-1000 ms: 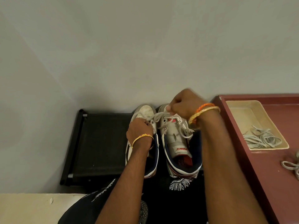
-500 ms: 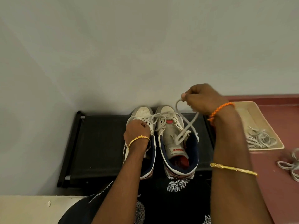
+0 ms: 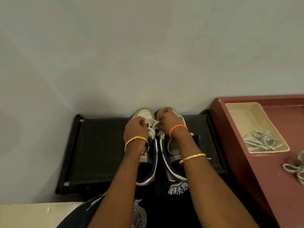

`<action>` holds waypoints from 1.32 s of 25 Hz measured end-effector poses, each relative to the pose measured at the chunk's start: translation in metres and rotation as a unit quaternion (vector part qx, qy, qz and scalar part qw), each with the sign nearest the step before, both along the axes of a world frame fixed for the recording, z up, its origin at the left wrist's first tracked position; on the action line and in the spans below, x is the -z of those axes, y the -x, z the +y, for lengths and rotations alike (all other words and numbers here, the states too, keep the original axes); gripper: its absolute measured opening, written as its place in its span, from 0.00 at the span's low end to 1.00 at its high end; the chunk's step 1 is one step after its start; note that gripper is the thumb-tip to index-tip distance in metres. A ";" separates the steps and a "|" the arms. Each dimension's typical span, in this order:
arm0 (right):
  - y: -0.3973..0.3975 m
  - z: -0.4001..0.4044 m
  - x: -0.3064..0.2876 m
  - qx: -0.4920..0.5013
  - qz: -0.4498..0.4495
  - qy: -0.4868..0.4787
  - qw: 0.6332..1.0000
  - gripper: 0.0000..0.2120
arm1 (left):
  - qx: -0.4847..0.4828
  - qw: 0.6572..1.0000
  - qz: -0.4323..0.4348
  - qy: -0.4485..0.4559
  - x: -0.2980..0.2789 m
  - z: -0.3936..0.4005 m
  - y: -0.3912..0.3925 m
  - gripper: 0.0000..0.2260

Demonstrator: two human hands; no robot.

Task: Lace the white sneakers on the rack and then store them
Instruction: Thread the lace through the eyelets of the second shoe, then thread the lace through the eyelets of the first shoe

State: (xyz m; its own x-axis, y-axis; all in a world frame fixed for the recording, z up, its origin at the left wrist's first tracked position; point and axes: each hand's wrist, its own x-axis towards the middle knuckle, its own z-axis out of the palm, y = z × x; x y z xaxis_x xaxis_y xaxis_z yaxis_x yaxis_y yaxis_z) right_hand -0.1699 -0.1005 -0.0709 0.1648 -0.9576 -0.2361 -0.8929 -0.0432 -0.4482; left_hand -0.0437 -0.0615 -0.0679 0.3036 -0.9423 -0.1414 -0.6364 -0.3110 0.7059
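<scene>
Two white sneakers with navy collars stand side by side, toes to the wall, on a black rack (image 3: pixel 98 148). My left hand (image 3: pixel 135 129) lies over the left sneaker (image 3: pixel 144 114), fingers curled at its eyelets. My right hand (image 3: pixel 169 123) is down on the toe end of the right sneaker (image 3: pixel 172 148), pinching the grey-white lace (image 3: pixel 155 125) that crosses between the two shoes. Most of the lacing is hidden under my hands.
A maroon cabinet top (image 3: pixel 271 186) stands to the right of the rack. On it sits a beige tray (image 3: pixel 243 116) holding several loose laces (image 3: pixel 261 142). More loose laces (image 3: pixel 296 168) lie on the maroon surface. A grey wall rises directly behind the rack.
My right hand, which had pulled the lace up and to the right, has come back down to the front eyelets. My left hand shifted slightly forward on the left sneaker.
</scene>
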 end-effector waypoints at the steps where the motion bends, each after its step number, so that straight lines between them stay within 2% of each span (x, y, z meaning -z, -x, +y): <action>1: 0.000 -0.002 0.001 0.020 -0.035 0.018 0.999 0.11 | 0.007 0.999 0.029 0.027 0.001 -0.003 -0.003 0.08; 3: 0.002 0.000 -0.010 0.099 -0.171 0.057 0.979 0.06 | 0.020 0.993 0.078 0.087 -0.007 -0.007 -0.010 0.05; 4: 0.004 0.001 -0.023 0.133 -0.256 0.062 0.955 0.04 | 0.030 0.986 0.121 0.107 -0.018 -0.005 -0.011 0.04; 6: 0.008 0.008 -0.059 0.147 -0.427 0.046 0.891 0.05 | 0.051 0.958 0.255 0.117 -0.047 0.005 -0.004 0.04; 8: 0.008 0.021 -0.103 0.123 -0.553 0.019 0.823 0.07 | 0.093 0.918 0.366 0.120 -0.077 0.016 0.010 0.09; 10: 0.007 0.035 -0.143 0.093 -0.598 0.028 0.796 0.09 | 0.172 0.899 0.388 0.110 -0.099 0.028 0.024 0.15; 12: 0.011 0.046 -0.169 0.076 -0.602 0.037 0.794 0.17 | 0.231 0.900 0.358 0.093 -0.116 0.039 0.035 0.15; 13: 0.015 0.050 -0.179 0.081 -0.598 0.034 0.796 0.19 | 0.239 0.903 0.348 0.084 -0.122 0.042 0.039 0.12; 15: 0.026 0.062 -0.196 0.106 -0.584 0.022 0.805 0.19 | 0.216 0.891 0.397 0.039 -0.139 0.052 0.042 0.04; 18: 0.041 0.088 -0.211 0.166 -0.526 0.038 0.833 0.16 | 0.109 0.867 0.486 -0.025 -0.167 0.067 0.045 0.08; 22: 0.057 0.111 -0.227 0.159 -0.376 0.126 0.904 0.12 | 0.093 0.875 0.475 0.002 -0.206 0.075 0.056 0.05; 24: 0.064 0.126 -0.236 0.097 -0.295 0.125 0.942 0.01 | 0.090 0.854 0.512 0.000 -0.222 0.074 0.061 0.07; 25: 0.066 0.133 -0.236 0.068 -0.262 0.098 0.958 0.09 | 0.082 0.849 0.522 -0.010 -0.229 0.073 0.063 0.10; 27: 0.066 0.146 -0.231 0.039 -0.196 0.047 0.979 0.31 | 0.046 0.862 0.503 -0.038 -0.234 0.075 0.070 0.12; 28: 0.064 0.152 -0.227 0.035 -0.152 0.043 0.987 0.39 | 0.036 0.870 0.488 -0.056 -0.235 0.077 0.074 0.11; 29: 0.061 0.159 -0.224 0.040 -0.110 0.046 0.992 0.43 | 0.035 0.878 0.471 -0.072 -0.236 0.080 0.079 0.11; 30: 0.060 0.164 -0.219 0.051 -0.079 0.064 0.993 0.41 | 0.038 0.881 0.465 -0.083 -0.237 0.084 0.083 0.11; 33: 0.067 0.178 -0.211 0.076 -0.040 0.116 0.990 0.16 | 0.067 0.902 0.413 -0.108 -0.237 0.092 0.090 0.10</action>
State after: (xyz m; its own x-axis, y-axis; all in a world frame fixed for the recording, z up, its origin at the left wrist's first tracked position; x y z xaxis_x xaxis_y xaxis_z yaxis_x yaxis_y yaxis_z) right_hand -0.2370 0.0770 0.1399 0.0241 -0.9997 0.0010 -0.8587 -0.0212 -0.5120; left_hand -0.1342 0.0304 0.1689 -0.1043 -0.8863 -0.4511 0.0366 -0.4567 0.8889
